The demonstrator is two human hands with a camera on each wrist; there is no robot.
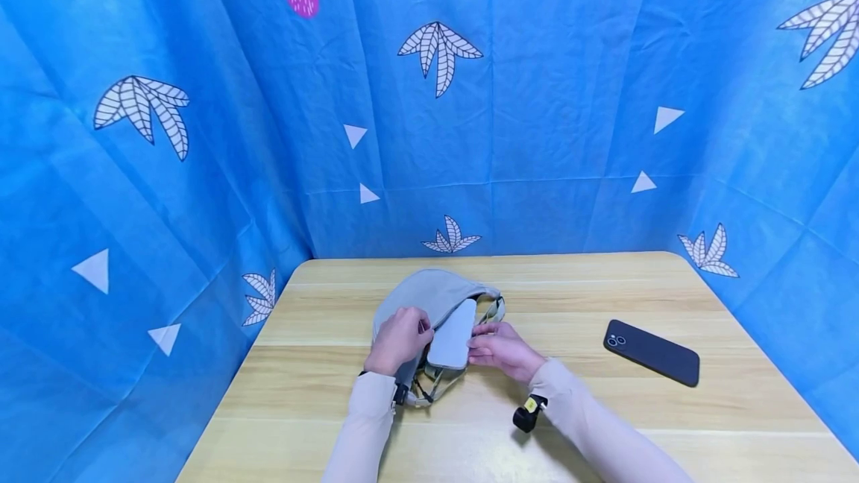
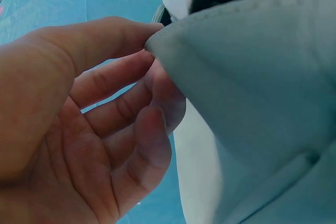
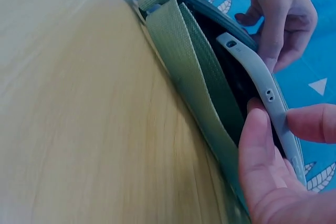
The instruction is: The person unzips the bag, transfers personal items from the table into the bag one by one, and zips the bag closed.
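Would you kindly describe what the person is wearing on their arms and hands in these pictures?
Both arms are covered by long, close-fitting sleeves in a pale beige or cream. The left sleeve and right sleeve end at the wrists. Both the left hand and right hand are bare, with no gloves. A small black device with a yellow mark is strapped at the right wrist.

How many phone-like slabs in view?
2. A white slab half inside the bag, held by the right hand; a dark phone flat on the table. The bag may hide more.
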